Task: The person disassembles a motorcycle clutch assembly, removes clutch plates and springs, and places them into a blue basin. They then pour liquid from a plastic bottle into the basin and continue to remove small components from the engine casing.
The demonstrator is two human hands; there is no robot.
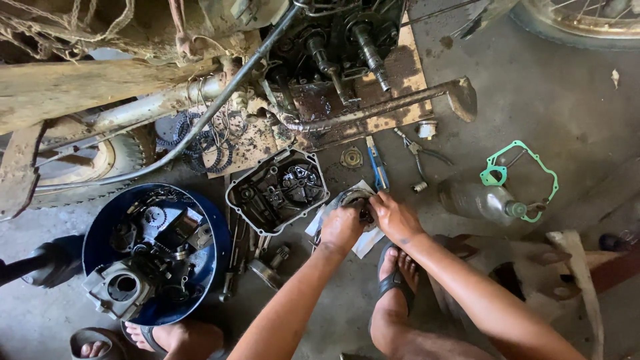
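Observation:
My left hand (pixel 341 227) and my right hand (pixel 395 217) meet over a round metal engine part (pixel 353 197) that rests on a white sheet (pixel 368 241) on the concrete floor. Both hands grip it, the left from the near side and the right from the right edge. The part is mostly hidden under my fingers. Just left of it lies an open engine side cover (pixel 277 190) with gears inside. My right foot in a sandal (pixel 395 277) is planted below my hands.
A blue basin (pixel 93 230) holds several engine parts at the left. A stripped motorcycle engine (pixel 333 60), frame tubes and a kick lever (pixel 387 103) stand beyond. A blue-handled tool (pixel 378 167), pliers (pixel 419 155), a plastic bottle (pixel 477 200) and a green gasket (pixel 517 170) lie to the right.

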